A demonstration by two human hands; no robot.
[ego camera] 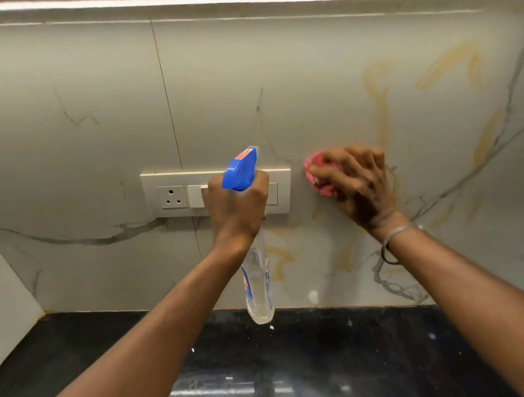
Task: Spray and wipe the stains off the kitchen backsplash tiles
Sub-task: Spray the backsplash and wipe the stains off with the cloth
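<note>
Left hand point(238, 206) curls round the spray bottle point(257, 280) neck before the socket plate point(165, 187); right hand point(358, 187) grips a pink cloth point(315, 169), pressed on the stained tiles point(403, 99)

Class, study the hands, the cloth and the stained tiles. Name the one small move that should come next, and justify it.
Probably slide the right hand and its pink cloth up and right along the yellow streak: the cloth presses the tile below and left of that streak. The left hand holds the spray bottle in front of the switch plate, so spraying there looks unwise.
</note>
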